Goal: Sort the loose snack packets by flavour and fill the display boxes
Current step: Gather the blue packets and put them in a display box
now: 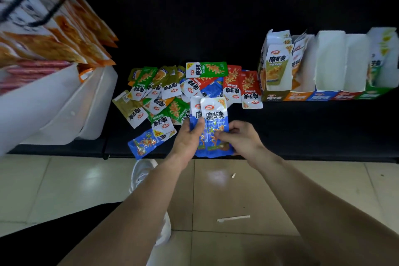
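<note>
A heap of loose snack packets (172, 88) in green, olive, orange, red and blue lies on a black shelf (302, 127). My left hand (189, 140) grips two stacked blue packets (213, 119) upright near the shelf's front edge, thumb on their faces. My right hand (239, 137) pinches the lower right part of the same stack. One more blue packet (143, 142) lies flat to the left. A row of display boxes (328, 95) stands at the right; the olive box (273, 71) holds packets, the middle ones look hollow.
White bins (71, 106) with large orange snack bags (71, 39) sit at the left. Below the shelf is a tiled floor (237, 196) with scraps of white paper (233, 218). My white shoe (142, 173) stands near the shelf's edge.
</note>
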The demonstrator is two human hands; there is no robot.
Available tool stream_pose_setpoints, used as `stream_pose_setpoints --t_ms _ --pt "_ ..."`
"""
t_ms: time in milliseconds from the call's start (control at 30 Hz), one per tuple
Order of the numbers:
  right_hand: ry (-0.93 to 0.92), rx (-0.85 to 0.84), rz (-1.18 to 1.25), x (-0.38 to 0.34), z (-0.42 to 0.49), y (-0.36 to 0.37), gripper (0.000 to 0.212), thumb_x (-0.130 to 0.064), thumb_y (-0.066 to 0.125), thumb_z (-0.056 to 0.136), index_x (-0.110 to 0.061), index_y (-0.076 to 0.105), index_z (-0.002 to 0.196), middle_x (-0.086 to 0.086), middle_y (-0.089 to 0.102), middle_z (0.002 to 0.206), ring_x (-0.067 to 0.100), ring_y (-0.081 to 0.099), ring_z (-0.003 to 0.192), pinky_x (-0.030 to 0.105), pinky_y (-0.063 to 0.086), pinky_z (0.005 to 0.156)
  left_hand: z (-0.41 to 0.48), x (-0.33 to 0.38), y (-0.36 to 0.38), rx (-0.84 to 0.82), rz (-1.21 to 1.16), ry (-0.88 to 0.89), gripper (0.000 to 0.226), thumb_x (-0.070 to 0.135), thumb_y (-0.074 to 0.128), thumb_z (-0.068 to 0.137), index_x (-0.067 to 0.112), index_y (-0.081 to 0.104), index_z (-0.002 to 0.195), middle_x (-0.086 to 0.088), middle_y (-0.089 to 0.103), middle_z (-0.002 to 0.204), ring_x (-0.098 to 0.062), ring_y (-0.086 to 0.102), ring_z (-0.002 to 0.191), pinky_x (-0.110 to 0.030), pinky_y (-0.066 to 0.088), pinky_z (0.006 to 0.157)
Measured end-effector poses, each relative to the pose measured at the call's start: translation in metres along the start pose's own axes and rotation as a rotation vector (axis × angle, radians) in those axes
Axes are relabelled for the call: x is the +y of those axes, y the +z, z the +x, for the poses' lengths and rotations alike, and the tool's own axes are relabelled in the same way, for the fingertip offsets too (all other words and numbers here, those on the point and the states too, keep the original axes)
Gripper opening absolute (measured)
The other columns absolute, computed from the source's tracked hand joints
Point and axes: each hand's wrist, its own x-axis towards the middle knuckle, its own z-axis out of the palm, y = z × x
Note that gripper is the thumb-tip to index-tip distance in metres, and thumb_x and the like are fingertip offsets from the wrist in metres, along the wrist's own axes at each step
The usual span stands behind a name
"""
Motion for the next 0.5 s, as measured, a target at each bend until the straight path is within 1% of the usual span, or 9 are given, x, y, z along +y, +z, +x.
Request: stream_pose_setpoints --t_ms 33,100,133,200,233,267,333,400,500 --pt "-0.02 -0.03 -0.034 -0.005 -0.001 0.008 0.026 -0.028 0.084 0.081 -0.01 0.066 0.087 0.007 0.077 0.079 0.024 0.075 0.07 0.027 0.054 0.052 -0.003 0.002 -0.007 -0.001 0.015 0.022 0.012 0.047 0.064 0.095 0.042 0.055 0.102 0.038 0.068 0.086 0.018 0.064 0.082 -0.003 0.047 0.062" --pt "-0.04 -0.094 -0.126 -0.012 -0.002 0.025 0.031 -0.036 0.086 0.078 -0.014 0.065 0.085 0.0 0.077 0.077 0.017 0.076 0.068 0.033 0.056 0.057 -0.006 0.003 -0.024 -0.002 0.023 0.048 0.027 0.04 0.073 0.09 0.033 0.06 0.112 0.024 0.074 0.098 0.003 0.07 0.092 -0.008 0.052 0.069" --pt "-0.045 -0.103 -0.187 -0.015 -0.001 0.034 0.036 -0.042 0.086 0.077 -0.014 0.065 0.086 -0.001 0.077 0.078 0.014 0.075 0.066 0.032 0.056 0.057 -0.007 0.002 -0.035 0.01 0.025 0.043 0.032 0.038 0.076 0.088 0.029 0.061 0.115 0.016 0.076 0.102 -0.004 0.072 0.096 -0.013 0.055 0.073" --pt "-0.081 -0.056 -0.327 -0.018 0.005 0.053 0.043 -0.055 0.08 0.077 -0.016 0.065 0.087 -0.001 0.073 0.08 0.013 0.072 0.068 0.032 0.056 0.058 -0.007 -0.001 -0.059 0.071 0.007 0.0 0.042 0.037 0.079 0.085 0.02 0.063 0.12 0.002 0.076 0.109 -0.018 0.072 0.101 -0.033 0.059 0.085" --pt "-0.109 -0.019 -0.402 -0.019 0.009 0.062 0.04 -0.059 0.073 0.082 -0.02 0.065 0.089 -0.001 0.072 0.083 0.015 0.071 0.074 0.033 0.056 0.063 -0.006 -0.004 -0.074 0.133 -0.031 -0.023 0.041 0.033 0.08 0.085 0.016 0.064 0.119 -0.006 0.075 0.111 -0.023 0.073 0.099 -0.042 0.059 0.087" --pt "-0.146 0.009 -0.48 -0.018 0.013 0.072 0.034 -0.057 0.064 0.089 -0.023 0.065 0.094 -0.001 0.07 0.09 0.019 0.069 0.083 0.034 0.055 0.068 -0.006 -0.009 -0.092 0.22 -0.07 -0.04 0.035 0.028 0.08 0.086 0.014 0.065 0.113 -0.011 0.075 0.109 -0.026 0.074 0.094 -0.046 0.06 0.084" --pt "-0.293 -0.03 -0.653 -0.013 0.022 0.094 0.025 -0.041 0.051 0.099 -0.026 0.065 0.113 0.0 0.066 0.114 0.025 0.063 0.104 0.036 0.053 0.083 -0.008 -0.02 -0.128 0.405 -0.103 -0.073 0.019 0.022 0.078 0.087 0.017 0.065 0.1 -0.015 0.074 0.103 -0.025 0.075 0.083 -0.045 0.062 0.076" --pt "-0.472 -0.205 -0.882 -0.005 0.032 0.12 0.037 -0.03 0.047 0.102 -0.024 0.056 0.137 0.001 0.053 0.139 0.026 0.05 0.126 0.039 0.046 0.101 -0.01 -0.032 -0.159 0.514 -0.1 -0.091 0.015 0.018 0.076 0.089 0.02 0.063 0.096 -0.014 0.072 0.104 -0.023 0.073 0.081 -0.04 0.062 0.073" --pt "-0.57 -0.386 -1.127 0.012 0.039 0.154 0.055 -0.035 0.044 0.103 -0.03 0.029 0.156 -0.003 0.035 0.155 0.027 0.031 0.139 0.046 0.036 0.111 -0.01 -0.042 -0.185 0.571 -0.149 -0.069 0.015 0.015 0.074 0.09 0.024 0.063 0.095 -0.001 0.074 0.091 -0.01 0.072 0.066 -0.026 0.056 0.051"
